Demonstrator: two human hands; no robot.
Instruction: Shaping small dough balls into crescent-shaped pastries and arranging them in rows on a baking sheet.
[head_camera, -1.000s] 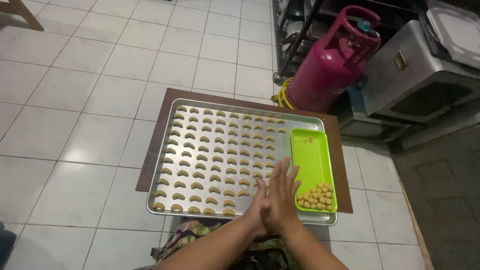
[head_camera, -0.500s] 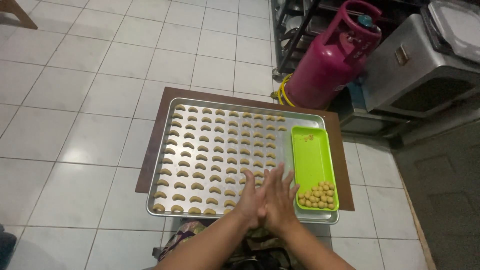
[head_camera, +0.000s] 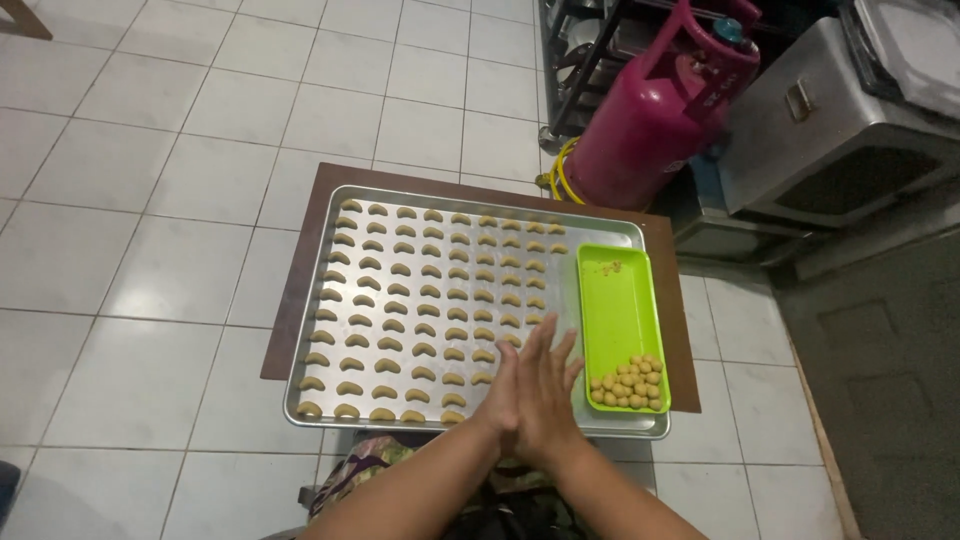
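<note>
- Change noted: against the views from a second and half a second ago, I see the two hands staying pressed palm to palm over the lower right part of the baking tray (head_camera: 470, 200); the fingers have shifted their fan slightly, and the camera has eased a little. Tray, dough rows and green tray have not moved.
- My reading: the palm-on-palm motion looks like rolling a piece of dough between the hands. Whether a piece lies between them I cannot tell; nothing shows at the palm edges.
- Left hand (head_camera: 508, 395): flat, fingers straight and spread a little, palm against the right hand. It touches no tray.
- Right hand (head_camera: 552, 405): flat likewise, fingers fanned toward the upper right, laid over the left. It grips nothing visible.
- Crescent dough pieces (head_camera: 420, 300): rows fill the baking tray from upper left to lower centre; the lower right patch beneath the hands is bare metal.
- Green tray (head_camera: 615, 300): it rests on the baking tray's right side, with a cluster of dough balls (head_camera: 628, 382) at its lower end, just beside the right hand.
- Surface (head_camera: 290, 320): a brown board under the baking tray, low on the tiled floor (head_camera: 150, 200).
- Upper right of frame: a pink gas cylinder (head_camera: 660, 110) and a metal box (head_camera: 830, 130), well apart from the hands.
</note>
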